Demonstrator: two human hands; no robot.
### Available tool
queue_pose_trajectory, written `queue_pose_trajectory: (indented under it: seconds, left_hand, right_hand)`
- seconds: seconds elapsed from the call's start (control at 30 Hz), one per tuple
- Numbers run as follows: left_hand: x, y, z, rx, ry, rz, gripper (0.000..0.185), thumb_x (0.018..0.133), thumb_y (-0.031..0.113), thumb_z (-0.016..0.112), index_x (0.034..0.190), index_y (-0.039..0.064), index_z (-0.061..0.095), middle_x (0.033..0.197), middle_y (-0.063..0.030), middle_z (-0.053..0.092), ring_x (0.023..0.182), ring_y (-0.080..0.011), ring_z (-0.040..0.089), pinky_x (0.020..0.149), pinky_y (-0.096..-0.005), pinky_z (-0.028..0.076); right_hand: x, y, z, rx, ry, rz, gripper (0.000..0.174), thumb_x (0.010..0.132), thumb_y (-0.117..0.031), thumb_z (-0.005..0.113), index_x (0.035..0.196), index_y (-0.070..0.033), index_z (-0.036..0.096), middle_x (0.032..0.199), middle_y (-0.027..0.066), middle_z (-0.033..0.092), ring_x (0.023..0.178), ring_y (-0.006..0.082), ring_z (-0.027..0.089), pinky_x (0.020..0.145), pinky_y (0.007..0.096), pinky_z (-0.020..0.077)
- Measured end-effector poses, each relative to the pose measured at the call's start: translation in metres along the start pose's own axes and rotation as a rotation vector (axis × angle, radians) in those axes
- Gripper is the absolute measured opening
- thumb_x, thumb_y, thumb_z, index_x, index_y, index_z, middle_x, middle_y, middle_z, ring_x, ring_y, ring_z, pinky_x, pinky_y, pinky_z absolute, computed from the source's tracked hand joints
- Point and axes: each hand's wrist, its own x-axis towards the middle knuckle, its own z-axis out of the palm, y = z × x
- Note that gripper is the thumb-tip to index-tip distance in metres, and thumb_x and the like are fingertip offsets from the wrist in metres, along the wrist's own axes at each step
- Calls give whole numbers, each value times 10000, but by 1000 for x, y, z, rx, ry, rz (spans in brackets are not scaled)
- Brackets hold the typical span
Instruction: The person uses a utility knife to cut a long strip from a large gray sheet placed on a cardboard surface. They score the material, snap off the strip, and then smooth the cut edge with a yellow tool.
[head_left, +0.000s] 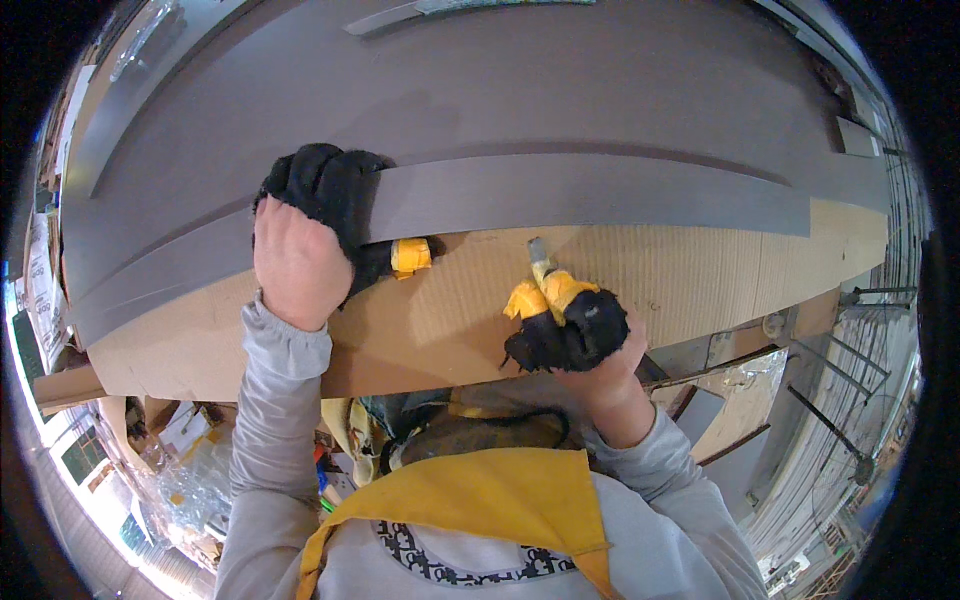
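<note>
My left hand (311, 225), in a black glove with yellow tape on the thumb, grips a long grey strip (585, 193) across its width. The strip lies along the near edge of a large grey panel, beside bare corrugated cardboard (465, 300). Over the cardboard, to the right, my right hand (577, 322) has its fingers curled, with yellow tape round two of them. A small greyish tip (536, 250) sticks out at its taped fingertips; whether it is a held tool or a fingertip, I cannot tell.
The grey panel (525, 90) spreads beyond the strip. Another grey strip (161, 82) lies at the upper left, with clear plastic wrap (139, 45) beside it. A narrow piece (382, 19) lies at the top. Clear plastic (187, 480) is heaped below left; boards (739, 401) stand below right.
</note>
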Motion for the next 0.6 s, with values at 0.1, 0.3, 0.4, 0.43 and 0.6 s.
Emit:
queue_pose_trajectory:
  seconds: [0.1,0.3,0.4,0.43,0.6]
  left_hand:
    - [3,2,-2,16,-49,-33,503,592,35,638,1093,43,604,1083,-158,579,994,-361,526,922,-445,401]
    - [6,4,-6,6,-158,-52,496,570,35,649,1064,51,615,1061,-157,583,992,-366,525,918,-451,404]
    - [-12,-9,4,119,-161,-52,499,563,33,654,1060,64,618,1060,-148,579,1000,-366,523,905,-449,410]
    - [-14,-9,6,132,-163,-46,502,564,31,653,1063,66,617,1059,-146,578,1000,-367,523,901,-449,411]
    - [14,8,-10,-95,-98,-42,528,573,29,640,1098,71,607,1053,-148,579,991,-372,526,890,-447,414]
  right_hand:
    - [-4,3,0,-78,57,-53,304,675,-266,765,917,-115,659,818,36,649,722,221,647,611,299,522]
    - [5,-14,8,31,34,8,308,677,-299,771,903,-119,664,790,32,662,679,214,654,579,295,518]
    - [8,-5,0,-120,65,1,299,681,-339,761,876,-134,664,778,25,656,647,228,644,551,317,510]
    - [8,-2,-5,-200,78,-7,295,683,-351,756,868,-140,663,774,21,654,637,234,639,542,326,506]
    - [7,-21,14,238,-44,47,279,654,-256,783,856,-114,655,771,43,648,656,260,639,586,351,526]
